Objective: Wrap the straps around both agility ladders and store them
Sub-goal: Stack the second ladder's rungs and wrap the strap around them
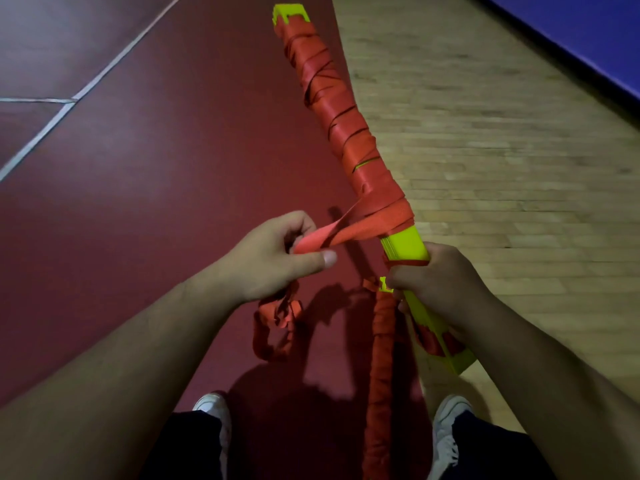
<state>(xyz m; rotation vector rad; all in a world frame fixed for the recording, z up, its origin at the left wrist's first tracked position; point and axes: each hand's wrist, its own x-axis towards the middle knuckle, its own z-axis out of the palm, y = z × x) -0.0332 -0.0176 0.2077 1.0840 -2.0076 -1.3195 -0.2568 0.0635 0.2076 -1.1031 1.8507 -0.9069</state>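
A bundled agility ladder [403, 242] of neon yellow rungs points away from me, most of its length wound in red strap [332, 109]. My right hand [433, 278] grips the bundle near its close end. My left hand [277, 254] pinches the loose end of the strap, pulled taut to the left of the bundle, and more strap hangs in loops [277, 327] below that hand. A second ladder [381, 368], fully wrapped in red, lies on the floor between my feet.
I stand on a dark red court floor [156, 202] with white lines [104, 71]. Light wooden flooring [502, 150] lies to the right, and a blue mat or wall [588, 36] runs along the far right. My white shoes [450, 431] show at the bottom.
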